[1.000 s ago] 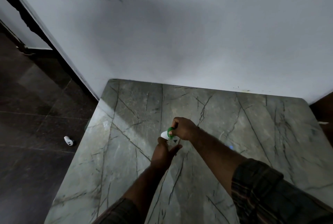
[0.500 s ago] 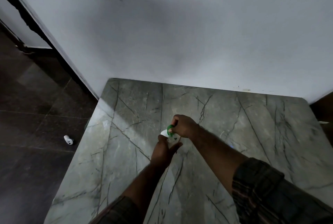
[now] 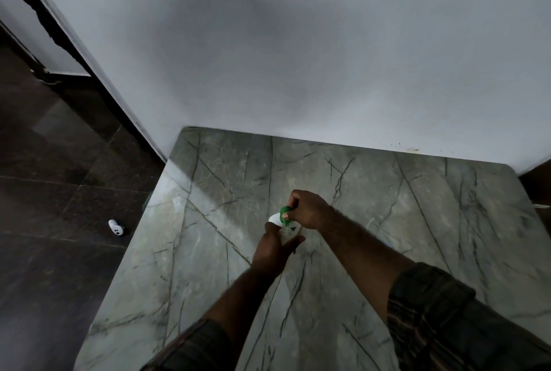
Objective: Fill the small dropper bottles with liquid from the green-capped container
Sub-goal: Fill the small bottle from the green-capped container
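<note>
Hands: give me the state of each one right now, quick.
Left hand: closed around a small clear bottle above the table.
Right hand: closed on the white container at its green cap, tipped over the bottle.

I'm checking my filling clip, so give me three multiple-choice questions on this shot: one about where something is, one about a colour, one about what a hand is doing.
1. Where does the small white object lie?
A. on the dark floor, left of the table
B. on the marble table
C. in the left hand

2. What colour is the part of the container pinched by the right hand?
A. red
B. green
C. blue

3. What is the left hand doing?
A. resting flat on the table
B. hanging off the table edge
C. closed around a small clear bottle under the container

Answers:
1 A, it sits on the dark tiles beyond the marble table edge.
2 B, a green band shows beside the fingers.
3 C, its fingers curl around the bottle just below the white tip.
</note>
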Available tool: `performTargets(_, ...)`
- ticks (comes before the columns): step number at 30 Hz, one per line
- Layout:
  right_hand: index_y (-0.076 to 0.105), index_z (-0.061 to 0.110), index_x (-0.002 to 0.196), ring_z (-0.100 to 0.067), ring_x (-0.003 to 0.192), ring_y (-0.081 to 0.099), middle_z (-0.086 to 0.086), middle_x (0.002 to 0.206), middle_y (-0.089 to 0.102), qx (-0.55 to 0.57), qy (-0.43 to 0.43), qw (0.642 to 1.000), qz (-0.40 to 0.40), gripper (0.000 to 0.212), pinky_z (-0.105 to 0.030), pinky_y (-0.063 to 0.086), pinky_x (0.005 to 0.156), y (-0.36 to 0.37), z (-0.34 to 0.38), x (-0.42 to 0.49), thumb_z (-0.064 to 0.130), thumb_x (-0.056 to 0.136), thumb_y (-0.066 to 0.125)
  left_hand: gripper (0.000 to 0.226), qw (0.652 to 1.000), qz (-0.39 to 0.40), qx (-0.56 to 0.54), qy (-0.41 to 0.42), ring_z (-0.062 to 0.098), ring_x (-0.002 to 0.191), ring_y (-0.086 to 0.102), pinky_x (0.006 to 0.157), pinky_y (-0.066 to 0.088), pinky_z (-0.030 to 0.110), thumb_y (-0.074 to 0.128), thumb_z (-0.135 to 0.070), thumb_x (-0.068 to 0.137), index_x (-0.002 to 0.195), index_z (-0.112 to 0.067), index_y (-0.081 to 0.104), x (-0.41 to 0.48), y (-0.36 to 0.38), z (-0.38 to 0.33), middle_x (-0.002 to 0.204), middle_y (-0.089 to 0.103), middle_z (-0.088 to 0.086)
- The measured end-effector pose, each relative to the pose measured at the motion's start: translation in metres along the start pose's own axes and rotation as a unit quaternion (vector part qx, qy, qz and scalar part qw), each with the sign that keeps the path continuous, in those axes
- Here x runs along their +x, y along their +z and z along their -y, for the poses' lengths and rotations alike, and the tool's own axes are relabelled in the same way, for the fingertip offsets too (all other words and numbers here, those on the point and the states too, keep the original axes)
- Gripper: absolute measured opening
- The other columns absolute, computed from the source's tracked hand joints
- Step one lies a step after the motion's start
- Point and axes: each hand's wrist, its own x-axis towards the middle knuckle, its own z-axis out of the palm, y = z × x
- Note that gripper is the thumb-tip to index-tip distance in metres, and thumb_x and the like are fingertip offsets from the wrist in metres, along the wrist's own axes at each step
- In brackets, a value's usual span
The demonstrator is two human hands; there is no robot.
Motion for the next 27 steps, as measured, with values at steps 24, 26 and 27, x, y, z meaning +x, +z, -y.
performTargets(24, 0.066, 0.014, 0.095, -0.018, 0.089, 0.061, -0.004, 0.100, 0.070, 0.006, 0.003, 1.000, -0.012, 0.024, -0.027, 0.042, 0.071, -0.0016, 0.0011, -0.0028, 0.027, 0.080, 0.078, 0.066, 1.000, 0.023, 0.003, 0.005, 0.014, 0.083, 0.069, 0.074, 0.059, 0.031, 0.070, -0.043, 0.087, 0.130, -0.008, 0.034, 0.0017, -0.0058, -0.0040, 0.100, 0.070, 0.002)
performTargets(26, 0.066, 0.014, 0.095, -0.018, 0.090, 0.062, -0.004, 0.100, 0.070, 0.005, 0.010, 1.000, -0.010, 0.023, -0.027, 0.042, 0.070, 0.0012, -0.0002, -0.0046, 0.027, 0.081, 0.077, 0.063, 0.999, 0.031, -0.005, 0.004, 0.016, 0.085, 0.069, 0.076, 0.060, 0.035, 0.069, -0.041, 0.087, 0.128, -0.007, 0.036, 0.0009, -0.0036, -0.0024, 0.103, 0.069, 0.004)
performTargets(27, 0.065, 0.014, 0.096, -0.019, 0.092, 0.063, -0.004, 0.101, 0.070, 0.003, 0.012, 1.000, -0.010, 0.023, -0.027, 0.042, 0.071, 0.0014, 0.0002, -0.0048, 0.027, 0.081, 0.077, 0.062, 0.999, 0.033, -0.014, -0.001, 0.017, 0.086, 0.069, 0.077, 0.061, 0.038, 0.069, -0.040, 0.087, 0.127, -0.006, 0.037, 0.0012, -0.0030, -0.0020, 0.104, 0.069, 0.005)
